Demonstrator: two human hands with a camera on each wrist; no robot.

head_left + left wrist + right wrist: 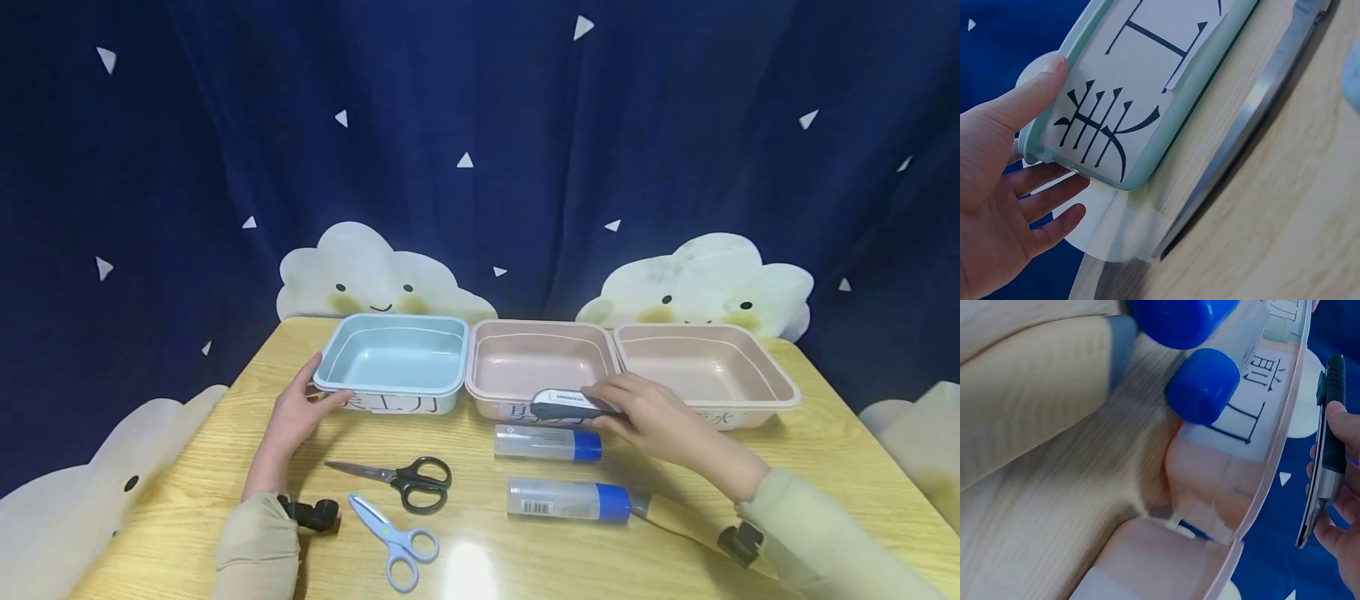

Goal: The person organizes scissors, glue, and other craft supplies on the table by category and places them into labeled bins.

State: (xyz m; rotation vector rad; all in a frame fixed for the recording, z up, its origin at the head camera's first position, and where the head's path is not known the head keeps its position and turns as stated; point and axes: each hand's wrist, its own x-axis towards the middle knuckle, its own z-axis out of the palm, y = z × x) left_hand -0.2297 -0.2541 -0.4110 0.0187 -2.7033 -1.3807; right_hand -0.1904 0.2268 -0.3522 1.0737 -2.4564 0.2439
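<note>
The left hand [296,412] holds the near left corner of the blue bin [405,362], thumb on the rim and the other fingers loosely bent by the side. The right hand [648,408] is closed about the knife [566,405], pinching it between thumb and fingers, in the air in front of the middle bin [540,362]. The right bin [690,367] stands beside that one. On the table [187,500], two blue-capped tubes [566,500] lie near the middle bin, black scissors [411,481] and blue scissors [393,537] to their left, and a yellow handle [678,518] partly under the right forearm.
</note>
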